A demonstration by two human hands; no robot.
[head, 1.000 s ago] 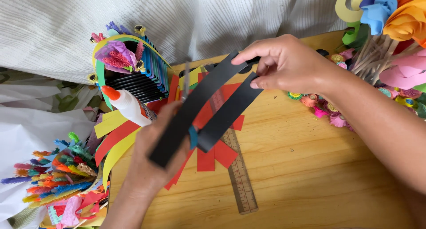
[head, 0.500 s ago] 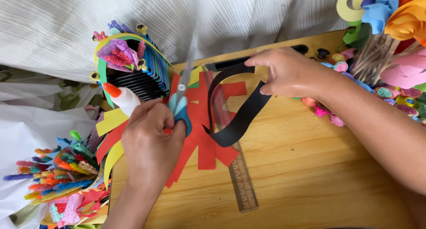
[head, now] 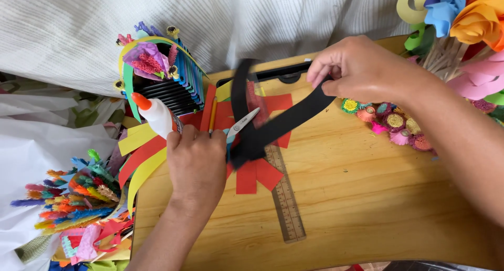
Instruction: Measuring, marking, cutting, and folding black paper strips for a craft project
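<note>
One scissors (head: 242, 123), one ruler (head: 285, 197), one glue bottle (head: 153, 115), two hands.

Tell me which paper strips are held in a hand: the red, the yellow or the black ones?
The black strips. The right hand pinches their end above the board, while the red strips and yellow strips lie flat, untouched.

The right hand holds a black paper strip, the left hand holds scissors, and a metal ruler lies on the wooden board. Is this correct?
Not quite: the ruler is wooden, not metal, as the head view shows. The right hand holds the black paper strip, the left hand holds the scissors, and the ruler lies on the wooden board.
</note>
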